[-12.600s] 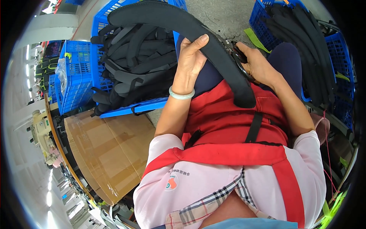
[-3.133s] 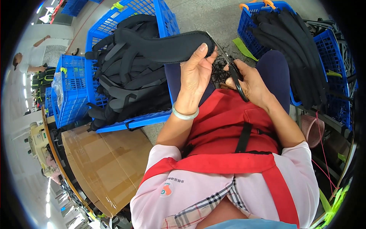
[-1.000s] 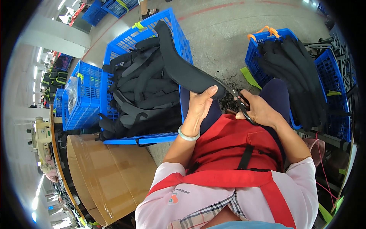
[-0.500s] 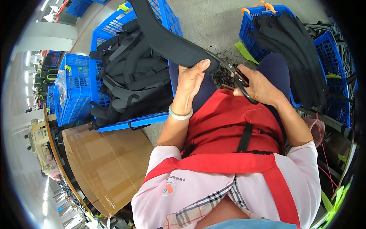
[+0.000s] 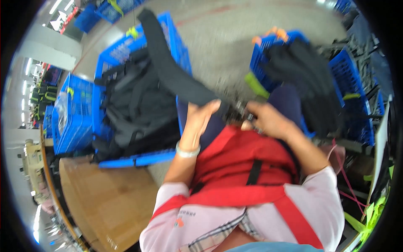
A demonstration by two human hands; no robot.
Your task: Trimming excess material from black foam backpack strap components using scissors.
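Note:
My left hand grips the lower end of a long, curved black padded strap, thumb on top. The strap's other end rises up and left over a blue basket. In my right hand is a pair of dark-handled scissors, blades pointing at the strap's end by my left fingers. Motion blur hides whether the blades touch the strap. Both hands are above my lap and the red apron.
To the left, a blue basket is heaped with black straps; a cardboard box lies nearer. Another blue basket at right has long black strips draped over it. Dark scraps lie on the floor between.
The whole view has shifted, with the baskets and my body lower and a little left in it. The strap and scissors remain in my hands, and the picture is blurrier.

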